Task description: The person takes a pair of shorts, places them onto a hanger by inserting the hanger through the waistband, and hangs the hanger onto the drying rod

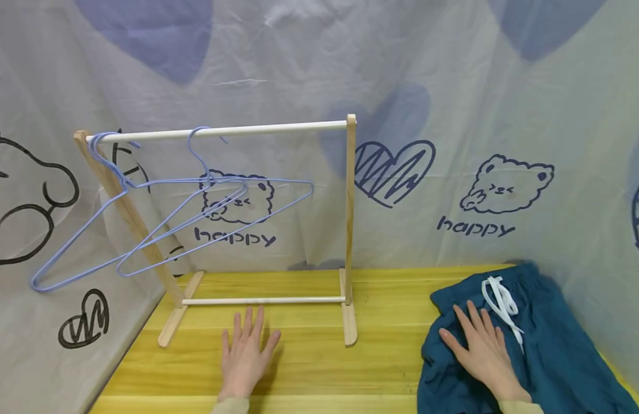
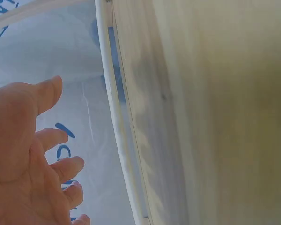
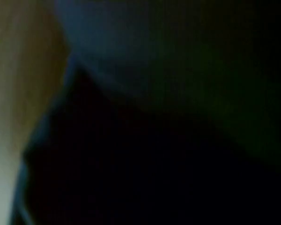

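Note:
Dark teal drawstring shorts lie at the right of the table, a white drawstring at their waistband. My right hand rests on them with fingers spread, just left of the cord. The right wrist view is mostly dark, with cloth close to the camera. Over the table's front part, my left hand has its fingers stretched and spread, holding nothing. It is in front of the rack's lower white bar. The left wrist view shows that same hand with thumb and fingers apart.
A small wooden clothes rack stands at the table's back left. Two blue hangers hang from its white top rod, toward the left end. Behind the yellow wooden table hangs a printed grey cloth.

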`<act>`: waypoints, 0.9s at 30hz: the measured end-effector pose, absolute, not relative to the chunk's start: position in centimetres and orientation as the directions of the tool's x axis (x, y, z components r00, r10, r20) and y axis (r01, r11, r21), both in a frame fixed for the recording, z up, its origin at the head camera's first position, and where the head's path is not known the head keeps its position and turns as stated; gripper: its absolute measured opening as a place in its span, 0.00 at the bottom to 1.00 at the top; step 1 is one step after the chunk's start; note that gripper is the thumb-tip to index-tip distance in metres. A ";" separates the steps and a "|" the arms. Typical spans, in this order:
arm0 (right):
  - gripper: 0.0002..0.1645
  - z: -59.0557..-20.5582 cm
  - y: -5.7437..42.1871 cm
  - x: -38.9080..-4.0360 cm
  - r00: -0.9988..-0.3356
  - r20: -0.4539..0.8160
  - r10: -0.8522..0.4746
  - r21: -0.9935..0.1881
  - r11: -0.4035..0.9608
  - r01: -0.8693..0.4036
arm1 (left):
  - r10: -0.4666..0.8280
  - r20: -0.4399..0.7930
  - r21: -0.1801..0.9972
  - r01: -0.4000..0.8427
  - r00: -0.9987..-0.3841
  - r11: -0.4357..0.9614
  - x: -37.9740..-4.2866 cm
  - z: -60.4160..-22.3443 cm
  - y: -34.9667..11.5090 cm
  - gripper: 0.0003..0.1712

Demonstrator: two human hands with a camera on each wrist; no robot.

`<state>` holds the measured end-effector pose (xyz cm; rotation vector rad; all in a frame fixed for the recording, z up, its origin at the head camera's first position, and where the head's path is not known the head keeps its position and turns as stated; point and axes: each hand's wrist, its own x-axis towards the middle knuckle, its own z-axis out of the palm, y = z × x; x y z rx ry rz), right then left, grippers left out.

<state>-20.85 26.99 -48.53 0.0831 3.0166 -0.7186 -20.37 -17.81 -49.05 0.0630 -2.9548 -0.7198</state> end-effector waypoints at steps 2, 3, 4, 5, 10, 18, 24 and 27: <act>0.57 -48.5 27.2 -20.9 -0.998 -0.047 0.044 -0.447 0.893 0.060 | -0.057 0.088 0.459 -0.011 -0.995 0.888 -20.4 -49.1 -17.5 0.42; 0.57 -48.5 27.3 -20.9 -0.998 -0.047 0.045 -0.445 0.894 0.061 | -0.054 0.092 0.459 -0.006 -0.994 0.888 -20.4 -49.0 -17.4 0.42; 0.57 -48.5 27.4 -20.9 -0.998 -0.047 0.045 -0.442 0.895 0.062 | -0.051 0.099 0.459 0.000 -0.994 0.888 -20.4 -49.0 -17.2 0.42; 0.57 -48.5 27.6 -20.9 -0.998 -0.049 0.047 -0.439 0.896 0.064 | -0.049 0.102 0.458 0.003 -0.994 0.889 -20.4 -49.0 -17.0 0.41; 0.57 -48.3 28.7 -20.9 -0.997 -0.051 0.056 -0.421 0.904 0.072 | -0.020 0.107 0.462 0.032 -0.994 0.887 -20.2 -48.9 -16.0 0.41; 0.57 -47.5 31.3 -21.2 -0.995 -0.090 0.044 -0.424 0.902 0.078 | 0.084 0.138 0.427 0.136 -0.987 0.894 -19.6 -49.1 -13.4 0.40; 0.56 -46.8 32.9 -21.7 -0.994 -0.103 0.025 -0.429 0.901 0.067 | 0.221 0.131 0.389 0.255 -0.966 0.885 -19.1 -48.8 -11.2 0.39; 0.57 -46.4 33.5 -22.0 -0.994 -0.106 0.020 -0.425 0.903 0.064 | 0.277 0.124 0.359 0.303 -0.953 0.883 -18.9 -48.5 -10.2 0.39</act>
